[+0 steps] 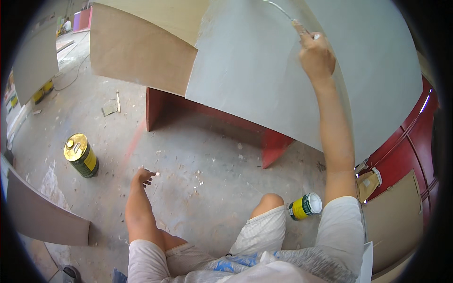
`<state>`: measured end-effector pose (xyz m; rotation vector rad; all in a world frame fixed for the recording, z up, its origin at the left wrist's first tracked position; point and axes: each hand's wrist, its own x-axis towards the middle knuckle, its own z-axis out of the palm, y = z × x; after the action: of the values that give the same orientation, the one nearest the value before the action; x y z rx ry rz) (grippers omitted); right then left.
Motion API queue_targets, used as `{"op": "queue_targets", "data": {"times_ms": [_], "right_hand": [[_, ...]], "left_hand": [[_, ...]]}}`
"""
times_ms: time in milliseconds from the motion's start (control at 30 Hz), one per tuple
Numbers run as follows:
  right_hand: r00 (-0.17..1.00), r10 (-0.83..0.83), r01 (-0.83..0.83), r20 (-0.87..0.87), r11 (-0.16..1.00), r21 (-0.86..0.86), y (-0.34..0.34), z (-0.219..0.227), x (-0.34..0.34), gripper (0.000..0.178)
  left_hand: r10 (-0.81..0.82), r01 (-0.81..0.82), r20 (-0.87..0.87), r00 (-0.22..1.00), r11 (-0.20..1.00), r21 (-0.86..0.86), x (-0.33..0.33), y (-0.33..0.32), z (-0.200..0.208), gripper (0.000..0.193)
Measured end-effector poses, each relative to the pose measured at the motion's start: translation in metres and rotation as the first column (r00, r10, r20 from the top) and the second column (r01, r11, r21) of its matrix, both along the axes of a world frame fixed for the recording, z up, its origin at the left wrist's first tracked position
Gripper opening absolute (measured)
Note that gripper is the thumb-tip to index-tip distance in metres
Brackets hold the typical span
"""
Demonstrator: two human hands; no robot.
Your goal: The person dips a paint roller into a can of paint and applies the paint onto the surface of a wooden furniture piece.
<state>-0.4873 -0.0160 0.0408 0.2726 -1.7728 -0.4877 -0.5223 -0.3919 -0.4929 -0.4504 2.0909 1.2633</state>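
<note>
My right hand [318,56] is stretched far forward over a large panel coated pale grey [255,85]. Its fingers are wrapped round the handle of a paint roller [283,12], whose bent wire runs up out of the picture; the roller's head is out of sight. To the right of that wrist the grey coat shows a darker edge. My left hand [145,177] hangs free above the floor, fingers loosely bent and apart, touching nothing. A bare brown board [141,52] adjoins the grey panel's left side, and red supports [276,146] stand underneath.
A yellow-topped metal can [81,154] stands on the floor at left. An opened paint tin [306,206] is beside my right knee. Curved boards [47,207] rise at lower left. Red panels [401,151] and a brown sheet [396,217] are at right. Scraps [111,108] litter the concrete.
</note>
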Motion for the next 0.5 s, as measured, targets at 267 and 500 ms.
{"op": "queue_targets", "data": {"times_ms": [267, 500], "right_hand": [[0.956, -0.262, 0.260, 0.136, 0.965, 0.027, 0.140, -0.025, 0.061, 0.053], [0.937, -0.327, 0.316, 0.119, 0.943, 0.103, 0.174, -0.040, 0.080, 0.050]], "left_hand": [[-0.028, 0.028, 0.000, 1.000, 0.997, 0.065, -0.001, 0.013, -0.008, 0.047], [-0.051, 0.049, 0.074, 0.996, 0.998, 0.033, 0.009, 0.004, -0.033, 0.050]]}}
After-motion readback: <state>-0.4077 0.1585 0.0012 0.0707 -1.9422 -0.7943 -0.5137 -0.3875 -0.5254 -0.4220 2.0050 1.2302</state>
